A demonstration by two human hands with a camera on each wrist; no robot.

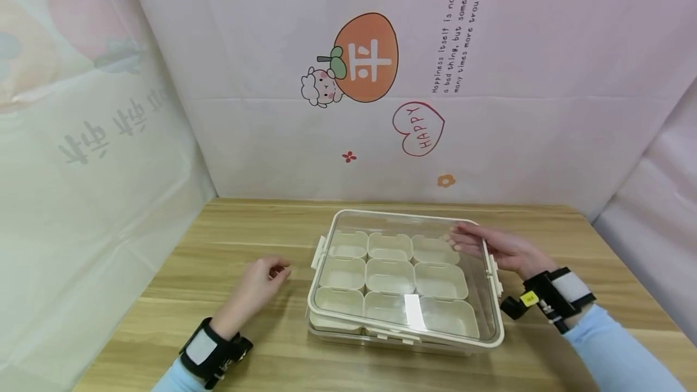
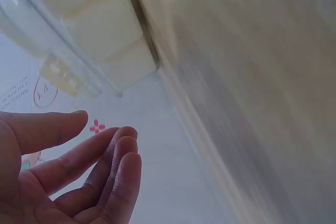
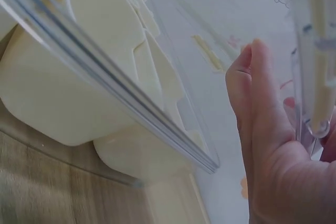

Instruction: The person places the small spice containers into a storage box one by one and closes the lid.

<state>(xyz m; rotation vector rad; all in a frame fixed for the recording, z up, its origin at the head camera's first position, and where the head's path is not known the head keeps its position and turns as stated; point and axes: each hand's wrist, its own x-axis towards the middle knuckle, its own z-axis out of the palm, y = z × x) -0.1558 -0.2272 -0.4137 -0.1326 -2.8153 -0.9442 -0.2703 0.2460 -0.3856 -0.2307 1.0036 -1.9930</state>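
Note:
A clear storage box (image 1: 348,338) stands on the table, with several cream-coloured small bins (image 1: 389,277) in rows inside. Its transparent lid (image 1: 405,215), rimmed in cream, lies over the box at a tilt, the right side raised. My right hand (image 1: 503,248) holds the lid by its right edge. In the right wrist view, the fingers (image 3: 260,87) pass beneath the lid and its edge lies between them and the thumb side. My left hand (image 1: 256,286) hovers left of the box, holding nothing, its fingers (image 2: 126,182) loosely bent and apart from the box.
The wooden table (image 1: 218,247) reaches back to a printed white cloth (image 1: 261,138). Similar cloth hangs at the left and right sides. Cream latches (image 1: 319,253) stick out from the lid's edges.

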